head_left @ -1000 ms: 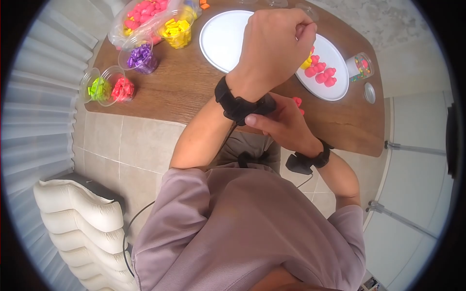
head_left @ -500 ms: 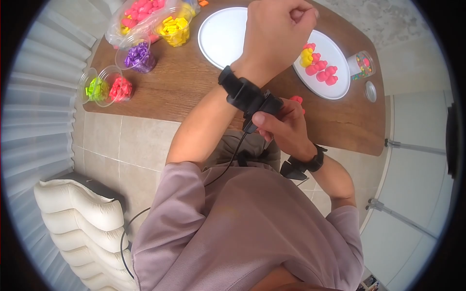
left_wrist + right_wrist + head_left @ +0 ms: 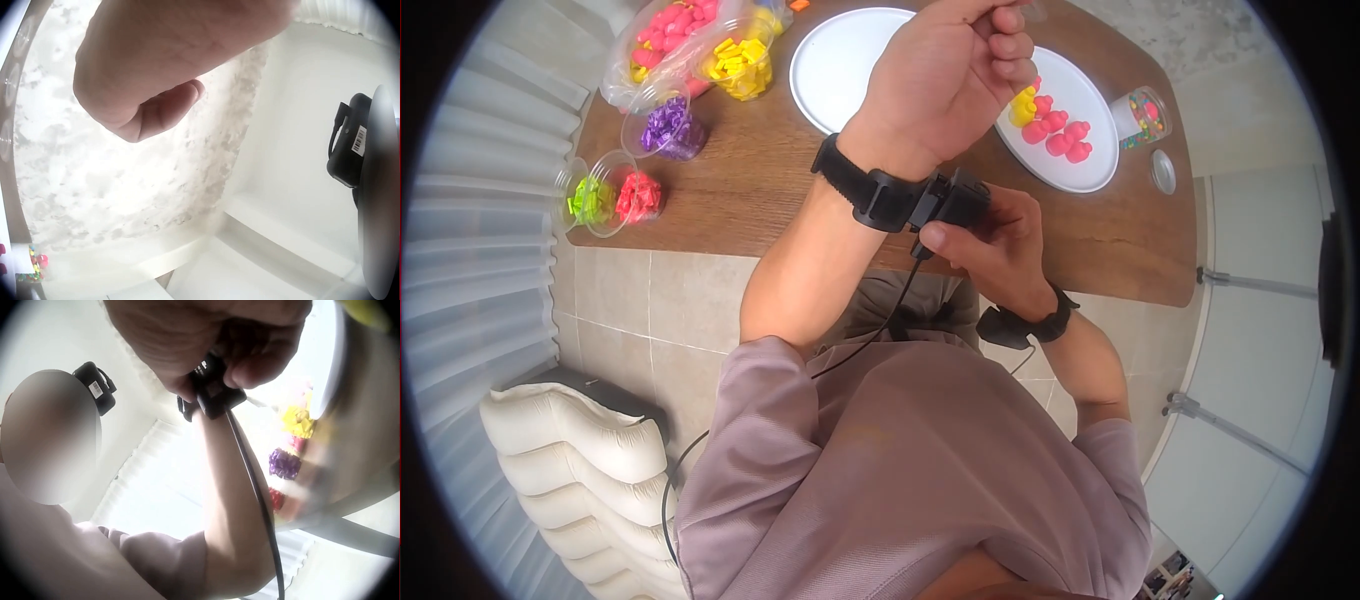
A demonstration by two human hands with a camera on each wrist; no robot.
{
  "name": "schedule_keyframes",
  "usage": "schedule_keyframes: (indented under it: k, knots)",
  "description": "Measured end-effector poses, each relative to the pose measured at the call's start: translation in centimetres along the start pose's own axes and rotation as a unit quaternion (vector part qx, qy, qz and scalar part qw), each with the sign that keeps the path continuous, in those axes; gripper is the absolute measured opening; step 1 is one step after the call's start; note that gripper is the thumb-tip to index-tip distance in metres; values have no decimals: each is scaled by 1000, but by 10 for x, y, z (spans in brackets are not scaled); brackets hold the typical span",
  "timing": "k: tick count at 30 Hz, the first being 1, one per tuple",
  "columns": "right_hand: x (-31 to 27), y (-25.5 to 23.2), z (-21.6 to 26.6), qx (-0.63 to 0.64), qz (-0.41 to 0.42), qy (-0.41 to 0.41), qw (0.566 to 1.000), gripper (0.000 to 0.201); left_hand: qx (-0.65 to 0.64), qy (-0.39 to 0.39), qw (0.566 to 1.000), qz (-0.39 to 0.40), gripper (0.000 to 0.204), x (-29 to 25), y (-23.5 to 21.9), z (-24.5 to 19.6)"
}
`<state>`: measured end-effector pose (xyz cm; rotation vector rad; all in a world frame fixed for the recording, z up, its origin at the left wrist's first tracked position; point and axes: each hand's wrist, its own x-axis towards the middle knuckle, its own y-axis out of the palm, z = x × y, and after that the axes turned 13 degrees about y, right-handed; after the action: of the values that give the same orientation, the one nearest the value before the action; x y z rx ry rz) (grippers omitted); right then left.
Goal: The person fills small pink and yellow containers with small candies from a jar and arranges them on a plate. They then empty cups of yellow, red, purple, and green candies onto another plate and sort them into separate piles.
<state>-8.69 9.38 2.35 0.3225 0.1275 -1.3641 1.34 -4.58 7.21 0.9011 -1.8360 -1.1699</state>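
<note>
In the head view my left hand (image 3: pixel 945 85) is raised above the table between two white plates, palm partly turned up. Its fingers curl loosely round nothing. A black wrist camera (image 3: pixel 962 200) on a strap (image 3: pixel 880 197) sits at the left wrist, a cable running from it. My right hand (image 3: pixel 1010 240) pinches this camera between thumb and fingers; the right wrist view shows the same hold from below, with the camera (image 3: pixel 215 390) under the fingers. Loosely bent left fingers (image 3: pixel 165 112) also show in the left wrist view.
On the right plate (image 3: pixel 1090 178) lie pink and yellow bear-shaped pieces (image 3: pixel 1055 135). The left plate (image 3: pixel 830 70) is partly behind my arm. Cups of yellow (image 3: pixel 740 65), purple (image 3: pixel 672 128), red (image 3: pixel 638 197) and green pieces stand at left. A jar (image 3: pixel 1145 115) lies near its lid (image 3: pixel 1163 172).
My left forearm has rolled, so the hand now shows its palm instead of its back. The wrist camera has turned with it, and my right hand keeps hold, its fingers shifted slightly.
</note>
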Motion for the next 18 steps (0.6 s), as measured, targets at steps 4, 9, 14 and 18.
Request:
schedule_keyframes:
  k: [4,9,14,18]
  knots:
    - [-3,2,8,35,-16,3,999,22,242,99,962,-75,16,-1,7,8]
    - [-2,4,-3,49,-72,21,996,23,466,269,842,-41,14,6,0,18]
    - [1,8,-8,95,-99,4,991,21,690,502,512,99,14,17,-12,10]
    - [5,8,-11,102,-124,-17,987,20,609,367,703,-18,14,11,-1,17]
